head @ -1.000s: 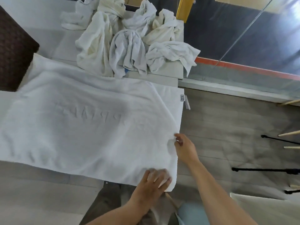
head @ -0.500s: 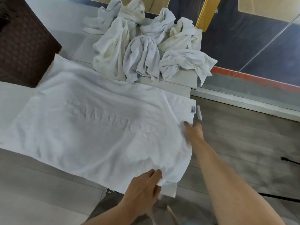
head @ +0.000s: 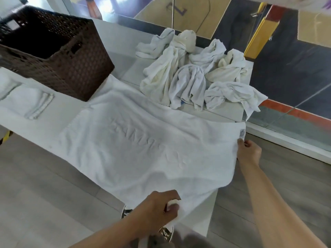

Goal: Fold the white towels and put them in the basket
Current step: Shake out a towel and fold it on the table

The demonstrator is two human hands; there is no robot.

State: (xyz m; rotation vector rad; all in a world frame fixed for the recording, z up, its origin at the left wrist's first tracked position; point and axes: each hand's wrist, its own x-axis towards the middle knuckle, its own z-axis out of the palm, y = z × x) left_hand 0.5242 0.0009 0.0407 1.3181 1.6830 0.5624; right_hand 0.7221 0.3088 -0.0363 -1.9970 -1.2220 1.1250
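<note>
— Since a second ago your right hand has slid along the towel, up its right edge to the far corner.
— And the fingers?
— Right pinches that corner; your left hand grips the near one. Towel lies spread on the worktop, just right of the basket; crumpled pile farther right.

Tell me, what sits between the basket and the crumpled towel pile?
In the head view, only bare table separates basket and pile; a corner of the spread towel pokes in.
</note>
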